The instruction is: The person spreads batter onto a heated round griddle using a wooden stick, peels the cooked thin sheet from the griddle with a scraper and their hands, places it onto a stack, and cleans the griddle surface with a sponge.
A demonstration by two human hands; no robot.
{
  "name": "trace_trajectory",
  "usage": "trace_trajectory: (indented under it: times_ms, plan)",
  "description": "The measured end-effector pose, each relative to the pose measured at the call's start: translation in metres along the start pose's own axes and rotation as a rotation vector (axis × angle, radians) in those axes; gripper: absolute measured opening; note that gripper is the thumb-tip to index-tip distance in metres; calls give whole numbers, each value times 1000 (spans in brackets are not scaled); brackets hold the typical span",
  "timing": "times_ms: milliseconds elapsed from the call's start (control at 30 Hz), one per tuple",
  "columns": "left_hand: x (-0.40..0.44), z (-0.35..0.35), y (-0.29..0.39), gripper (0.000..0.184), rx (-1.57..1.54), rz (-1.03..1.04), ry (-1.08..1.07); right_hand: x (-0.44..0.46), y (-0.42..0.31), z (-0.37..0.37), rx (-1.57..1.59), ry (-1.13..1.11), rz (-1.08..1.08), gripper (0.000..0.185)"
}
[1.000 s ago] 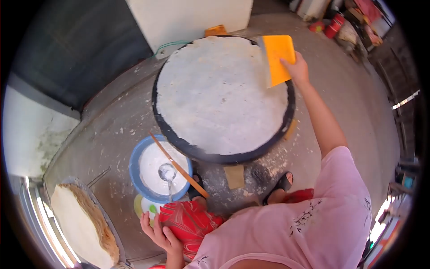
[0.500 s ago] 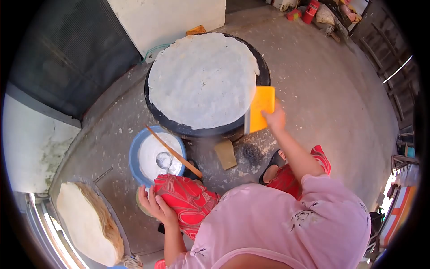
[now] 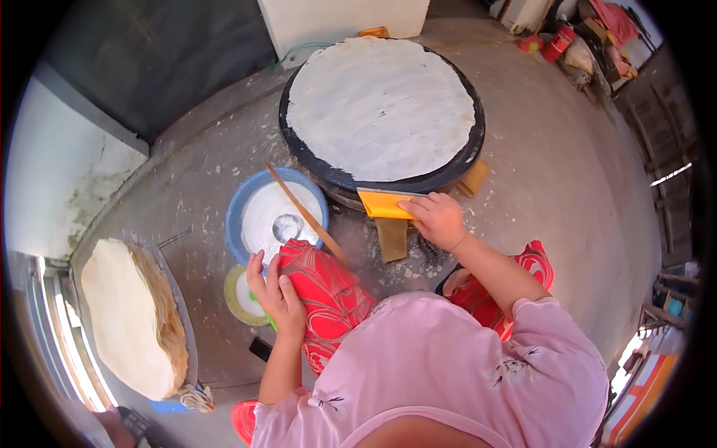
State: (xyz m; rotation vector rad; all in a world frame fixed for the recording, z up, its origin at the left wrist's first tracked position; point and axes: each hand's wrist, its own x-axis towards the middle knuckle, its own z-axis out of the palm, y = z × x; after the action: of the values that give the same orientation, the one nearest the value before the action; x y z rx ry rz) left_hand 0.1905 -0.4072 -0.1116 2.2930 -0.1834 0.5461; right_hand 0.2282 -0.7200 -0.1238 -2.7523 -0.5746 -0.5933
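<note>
My right hand (image 3: 439,218) is closed on a yellow scraper (image 3: 385,203), whose long edge lies along the near rim of a round black griddle (image 3: 340,178). A thin, pale, wide sheet of batter (image 3: 381,108) covers most of the griddle. My left hand (image 3: 278,295) rests by my left knee with its fingers apart and holds nothing. Just beyond that hand is a blue basin (image 3: 233,216) of white batter, with a metal ladle (image 3: 287,228) in it and a wooden stick (image 3: 302,209) across its rim.
A stack of pale flat sheets (image 3: 131,321) lies at the left. A green bowl (image 3: 243,302) with white contents sits beside my left hand, near a dark phone-like object (image 3: 260,348). A yellowish block (image 3: 392,240) stands below the griddle. A red cylinder (image 3: 558,42) is at the back right.
My right hand has brought the scraper from the griddle's right side round to its near edge. My left hand stays by the knee. The camera view has shifted.
</note>
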Motion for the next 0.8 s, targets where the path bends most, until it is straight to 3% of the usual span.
trace_trajectory:
  times_ms: [67, 400, 633, 733, 800]
  plan:
    - [1, -1, 0, 31, -1, -16, 4, 10, 2, 13, 66, 17, -101, 37]
    - [8, -4, -4, 34, -9, -26, 10, 155, -44, 121, -43, 88, -130, 16]
    - [18, -8, -5, 36, -15, -35, -40, 310, -31, 199, -221, 23, 248, 11]
    - [21, -9, -5, 36, -43, -68, -56, 352, 4, 178, -122, 51, 535, 12]
    - [21, -7, -12, 37, -69, -68, -54, 360, 25, 142, -12, 55, 657, 22]
